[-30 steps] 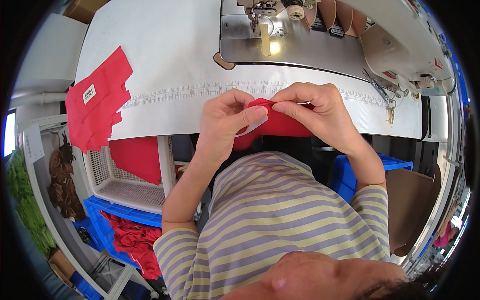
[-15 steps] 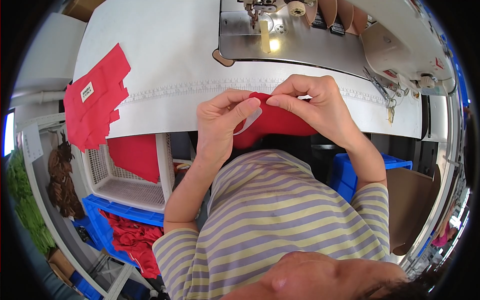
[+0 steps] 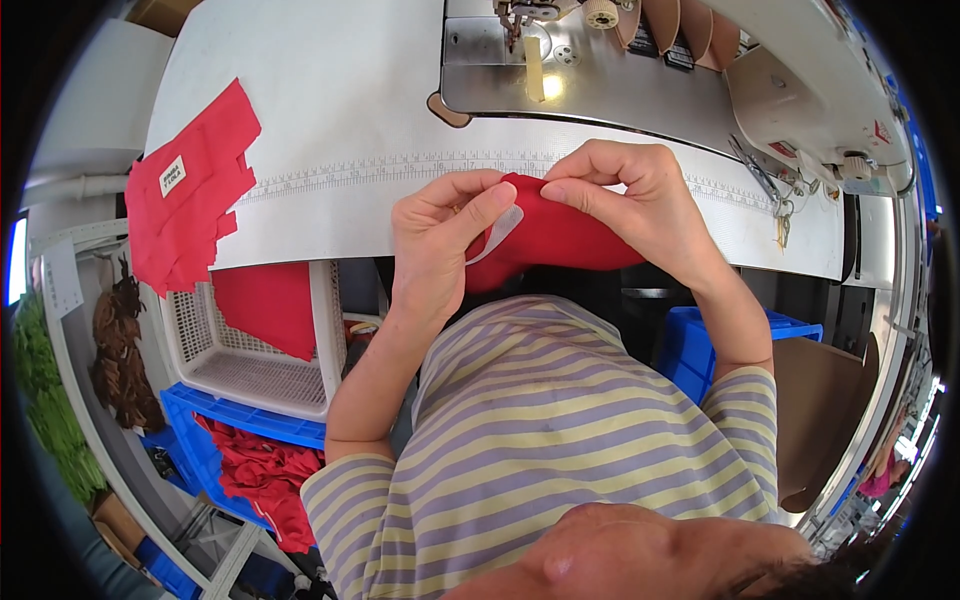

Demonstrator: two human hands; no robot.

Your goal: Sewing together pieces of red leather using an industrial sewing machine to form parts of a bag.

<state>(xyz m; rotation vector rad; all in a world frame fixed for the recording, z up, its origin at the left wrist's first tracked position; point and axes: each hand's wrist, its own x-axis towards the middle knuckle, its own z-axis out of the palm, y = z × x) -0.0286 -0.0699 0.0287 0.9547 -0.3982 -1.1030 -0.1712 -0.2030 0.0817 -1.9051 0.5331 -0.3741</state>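
Observation:
A piece of red fabric is stretched between my two hands over the table's front edge. My left hand pinches its upper edge between thumb and forefinger, beside a pale strip on the cloth. A short way to the right, my right hand pinches the same edge, also with thumb and forefinger. The fabric's lower part hangs toward my lap. A stack of red cut pieces with a small white label lies at the table's left edge.
Beyond my hands stands a sewing machine on a metal bed. A printed ruler runs along the white table. Scissors lie at right. Below left are a white basket and a blue crate with red cloth.
Both hands keep their pinch on the red fabric. Its hanging part has shifted slightly to the right, and a little more of the red cloth shows between the hands.

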